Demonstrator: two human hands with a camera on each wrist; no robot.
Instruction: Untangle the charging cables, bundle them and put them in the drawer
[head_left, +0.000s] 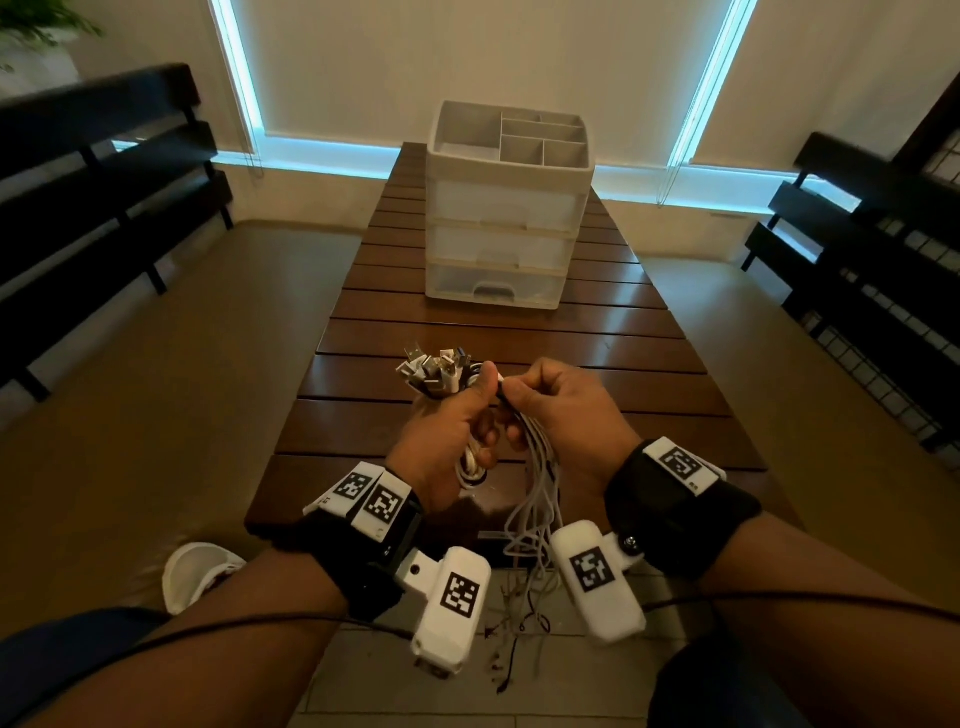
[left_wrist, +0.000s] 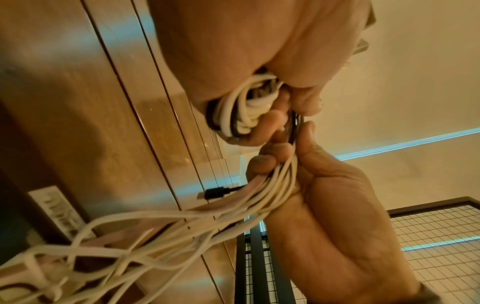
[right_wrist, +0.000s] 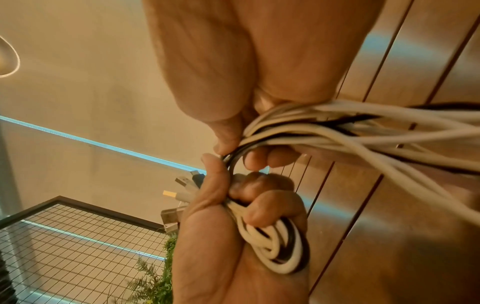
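A bunch of white and black charging cables (head_left: 535, 467) hangs over the near end of the slatted wooden table (head_left: 597, 332). My left hand (head_left: 452, 431) grips the coiled part (right_wrist: 272, 251) (left_wrist: 241, 111), with the USB plugs (head_left: 434, 371) (right_wrist: 182, 185) fanning out above its fist. My right hand (head_left: 566, 410) pinches the cables between thumb and fingers right beside the left thumb, and the loose strands (left_wrist: 182, 226) (right_wrist: 376, 131) trail from it down past the table edge. A white three-drawer unit (head_left: 506, 208) stands mid-table, all drawers closed.
The drawer unit's top is an open divided tray (head_left: 524, 135). Dark benches (head_left: 93, 171) flank the table on both sides. A wire grid panel (head_left: 883, 332) stands at the right. My white shoe (head_left: 195, 571) shows below the table's near left corner.
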